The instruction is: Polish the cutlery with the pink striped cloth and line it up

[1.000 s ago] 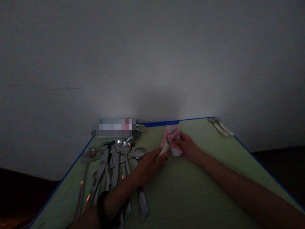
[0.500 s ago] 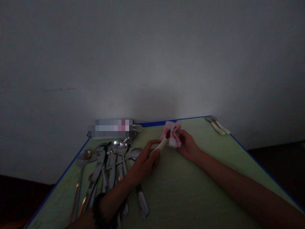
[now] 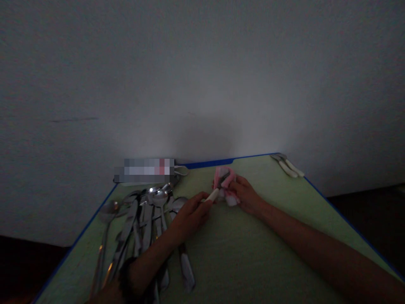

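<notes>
My left hand point(image 3: 193, 213) is closed on the pale handle of a white-handled piece of cutlery point(image 3: 212, 195). Its dark metal end goes into a pink and white cloth point(image 3: 230, 198), and folds hide its shape, so I cannot tell which kind it is. My right hand point(image 3: 248, 195) grips the cloth from the right, fingers pressed around the metal part. Left of and below my left forearm lies a pile of metal spoons and knives, among them a spoon point(image 3: 160, 197) and a large ladle-like piece point(image 3: 108, 213).
Two white-handled pieces of cutlery point(image 3: 289, 168) lie side by side at the far right corner of the green table point(image 3: 253, 249). A blurred-out box point(image 3: 145, 171) stands at the back left, with a pale looped item point(image 3: 181, 170) beside it. A grey wall point(image 3: 202, 84) rises behind the blue edge.
The cloth has come slightly toward me and is now folded more closely around the metal end. My right hand has moved lower, and its fingers press over the cloth.
</notes>
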Action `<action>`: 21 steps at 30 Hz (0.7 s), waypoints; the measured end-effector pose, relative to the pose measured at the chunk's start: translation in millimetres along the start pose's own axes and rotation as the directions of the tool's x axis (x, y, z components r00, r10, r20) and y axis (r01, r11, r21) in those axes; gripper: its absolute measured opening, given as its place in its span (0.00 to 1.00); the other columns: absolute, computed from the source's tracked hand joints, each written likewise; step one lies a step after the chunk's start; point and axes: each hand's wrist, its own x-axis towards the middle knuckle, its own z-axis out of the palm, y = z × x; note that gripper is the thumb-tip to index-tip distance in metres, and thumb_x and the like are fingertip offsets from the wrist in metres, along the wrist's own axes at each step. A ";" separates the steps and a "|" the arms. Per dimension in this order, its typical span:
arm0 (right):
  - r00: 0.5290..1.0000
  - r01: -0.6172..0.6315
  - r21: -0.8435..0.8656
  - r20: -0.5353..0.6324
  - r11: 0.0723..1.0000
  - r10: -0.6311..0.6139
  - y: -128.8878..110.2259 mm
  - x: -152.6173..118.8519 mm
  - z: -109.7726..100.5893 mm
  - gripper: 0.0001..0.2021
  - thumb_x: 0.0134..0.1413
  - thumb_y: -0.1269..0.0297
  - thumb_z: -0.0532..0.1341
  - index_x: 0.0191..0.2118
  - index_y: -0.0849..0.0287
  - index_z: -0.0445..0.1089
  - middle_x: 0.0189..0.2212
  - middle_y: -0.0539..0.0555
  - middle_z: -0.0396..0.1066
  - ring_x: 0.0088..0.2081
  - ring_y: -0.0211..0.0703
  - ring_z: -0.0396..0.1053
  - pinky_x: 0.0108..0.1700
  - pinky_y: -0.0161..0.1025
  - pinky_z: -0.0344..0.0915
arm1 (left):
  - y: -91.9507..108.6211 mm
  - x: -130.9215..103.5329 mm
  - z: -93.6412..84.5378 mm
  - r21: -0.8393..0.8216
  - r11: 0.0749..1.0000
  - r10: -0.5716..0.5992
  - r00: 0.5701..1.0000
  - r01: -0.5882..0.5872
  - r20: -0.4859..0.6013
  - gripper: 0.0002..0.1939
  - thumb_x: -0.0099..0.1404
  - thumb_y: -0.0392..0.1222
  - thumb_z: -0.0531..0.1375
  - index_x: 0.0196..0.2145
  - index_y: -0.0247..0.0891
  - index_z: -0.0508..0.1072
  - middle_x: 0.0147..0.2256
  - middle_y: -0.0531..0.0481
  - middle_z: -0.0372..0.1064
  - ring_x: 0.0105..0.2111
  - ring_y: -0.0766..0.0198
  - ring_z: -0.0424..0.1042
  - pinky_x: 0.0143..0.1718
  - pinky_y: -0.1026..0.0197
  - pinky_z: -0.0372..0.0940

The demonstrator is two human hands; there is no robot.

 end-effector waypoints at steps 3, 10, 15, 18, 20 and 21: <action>0.998 -0.060 0.077 -0.029 0.995 0.062 -1.3 3.3 0.5 0.05 0.39 0.68 0.59 0.27 0.61 0.69 0.23 0.51 0.68 0.25 0.38 0.63 0.31 0.38 0.60 | 0.2 0.8 1.2 -0.067 0.998 -0.006 1.000 0.005 0.000 0.13 0.63 0.50 0.50 0.34 0.36 0.64 0.17 0.61 0.51 0.16 0.72 0.50 0.17 0.70 0.47; 0.997 -0.033 0.027 -0.066 0.999 0.035 -1.1 2.1 1.4 0.08 0.41 0.62 0.64 0.26 0.61 0.67 0.18 0.47 0.63 0.21 0.34 0.57 0.28 0.36 0.56 | -4.4 0.9 -0.2 0.081 0.996 0.048 0.998 -0.044 -0.046 0.16 0.64 0.50 0.50 0.44 0.37 0.63 0.19 0.60 0.55 0.17 0.71 0.54 0.18 0.70 0.50; 0.995 0.057 -0.122 -0.080 0.991 -0.067 7.1 1.1 -1.9 0.12 0.41 0.58 0.65 0.27 0.60 0.67 0.18 0.46 0.62 0.20 0.32 0.55 0.26 0.35 0.52 | -1.7 -1.2 -1.6 0.217 0.974 0.077 0.997 -0.068 -0.031 0.16 0.65 0.49 0.49 0.43 0.37 0.66 0.20 0.58 0.57 0.19 0.70 0.56 0.19 0.69 0.51; 0.988 0.076 -0.124 -0.128 0.989 -0.092 9.9 1.3 -2.5 0.14 0.42 0.54 0.65 0.26 0.60 0.66 0.18 0.45 0.61 0.21 0.32 0.55 0.26 0.34 0.52 | -2.4 -0.9 0.1 0.239 0.968 0.078 0.997 -0.073 -0.010 0.17 0.66 0.49 0.47 0.40 0.36 0.68 0.20 0.57 0.58 0.20 0.69 0.57 0.20 0.68 0.52; 0.983 0.073 -0.101 -0.159 0.992 -0.089 10.3 1.0 -2.3 0.16 0.43 0.50 0.63 0.26 0.60 0.66 0.19 0.46 0.62 0.21 0.33 0.56 0.27 0.35 0.52 | -2.3 -1.1 0.9 0.244 0.967 0.069 0.997 -0.071 0.018 0.18 0.66 0.50 0.46 0.38 0.36 0.69 0.20 0.58 0.57 0.20 0.69 0.57 0.20 0.68 0.51; 0.988 0.052 -0.095 -0.140 0.994 -0.065 10.0 0.8 -1.9 0.17 0.45 0.48 0.61 0.26 0.59 0.65 0.19 0.46 0.62 0.22 0.33 0.56 0.27 0.35 0.52 | -1.9 -1.5 0.9 0.243 0.967 0.062 0.997 -0.070 0.040 0.19 0.66 0.50 0.46 0.37 0.36 0.70 0.20 0.58 0.57 0.20 0.69 0.57 0.20 0.68 0.51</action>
